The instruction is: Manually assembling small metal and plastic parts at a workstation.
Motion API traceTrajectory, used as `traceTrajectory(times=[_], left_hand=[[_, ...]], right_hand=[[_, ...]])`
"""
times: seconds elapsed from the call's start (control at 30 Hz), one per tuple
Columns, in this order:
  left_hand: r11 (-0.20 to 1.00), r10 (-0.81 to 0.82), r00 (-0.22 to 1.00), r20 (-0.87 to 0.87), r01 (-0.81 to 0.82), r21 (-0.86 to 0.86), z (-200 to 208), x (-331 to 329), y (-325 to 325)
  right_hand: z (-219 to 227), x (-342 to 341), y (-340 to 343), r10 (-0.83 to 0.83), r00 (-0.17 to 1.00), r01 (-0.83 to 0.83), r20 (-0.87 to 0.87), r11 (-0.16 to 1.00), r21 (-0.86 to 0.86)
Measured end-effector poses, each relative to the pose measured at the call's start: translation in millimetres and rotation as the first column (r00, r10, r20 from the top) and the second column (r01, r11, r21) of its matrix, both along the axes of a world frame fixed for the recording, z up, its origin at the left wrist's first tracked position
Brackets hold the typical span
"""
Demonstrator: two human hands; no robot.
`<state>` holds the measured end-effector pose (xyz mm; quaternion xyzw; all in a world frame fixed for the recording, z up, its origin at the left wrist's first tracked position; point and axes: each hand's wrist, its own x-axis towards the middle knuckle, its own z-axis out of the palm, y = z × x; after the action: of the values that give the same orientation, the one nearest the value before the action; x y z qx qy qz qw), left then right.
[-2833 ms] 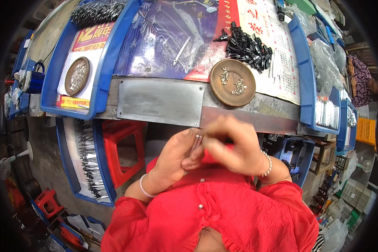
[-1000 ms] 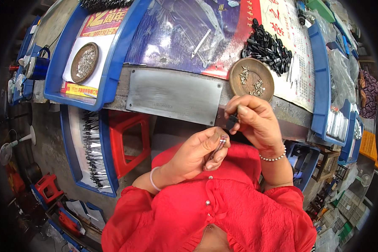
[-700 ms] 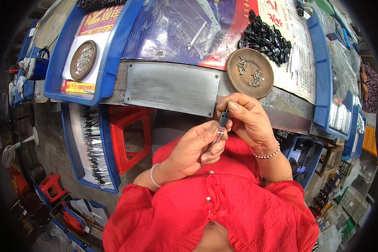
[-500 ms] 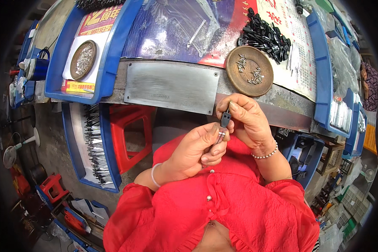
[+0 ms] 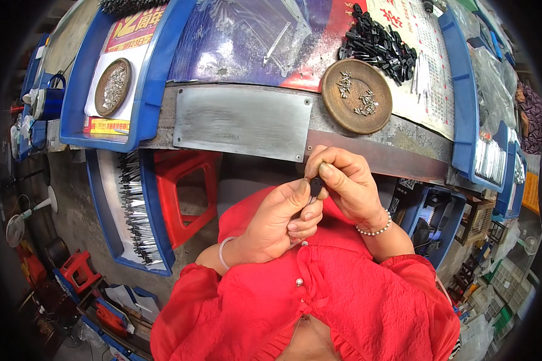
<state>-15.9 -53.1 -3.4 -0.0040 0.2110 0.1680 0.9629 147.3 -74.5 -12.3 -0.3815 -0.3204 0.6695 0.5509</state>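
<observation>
In front of my chest, my left hand (image 5: 279, 212) is closed round a slim metal piece with a small black plastic part (image 5: 316, 186) at its upper end. The thumb and bent fingers cover most of the metal. Just above, my right hand (image 5: 346, 177) pinches with thumb and forefinger at the top of the black part; whatever lies between these fingertips is too small to make out. Beyond the hands stands a round brown dish (image 5: 376, 123) with two little heaps of small metal pins or rivets (image 5: 367, 103). Behind it lies a pile of similar black plastic parts (image 5: 379, 48).
A flat metal plate (image 5: 241, 123) is fixed along the bench edge. Thin metal strips (image 5: 423, 75) lie by the black pile. Blue trays (image 5: 144, 114) flank the bench, the left one holding a dish of metal bits (image 5: 112, 87). Below are a tray of black-ended rods (image 5: 140, 210) and a red stool (image 5: 165, 204).
The black part has turned and tipped between my hands, so its two-holed face and the metal prongs no longer show. Both hands have shifted slightly left.
</observation>
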Motion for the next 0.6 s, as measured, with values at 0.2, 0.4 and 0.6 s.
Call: traceTrajectory(times=[0.2,0.4,0.6], left_hand=[[1.0,-0.001,0.999,0.041,0.001,0.0,-2.3,-1.3,0.7],[0.996,0.03,0.996,0.083,-0.023,-0.087,-7.5,7.4,3.3],[0.992,0.055,0.985,0.162,-0.036,-0.118,-13.4,8.6,1.1]], right_hand=[[7.1,-5.6,-3.4,-0.032,0.994,0.03,0.102,0.999,0.022],[-0.3,-10.7,-6.1,-0.151,0.988,0.149,-0.03,0.986,-0.071],[7.8,-7.3,-5.7,-0.158,0.987,0.152,-0.034,0.978,-0.145]])
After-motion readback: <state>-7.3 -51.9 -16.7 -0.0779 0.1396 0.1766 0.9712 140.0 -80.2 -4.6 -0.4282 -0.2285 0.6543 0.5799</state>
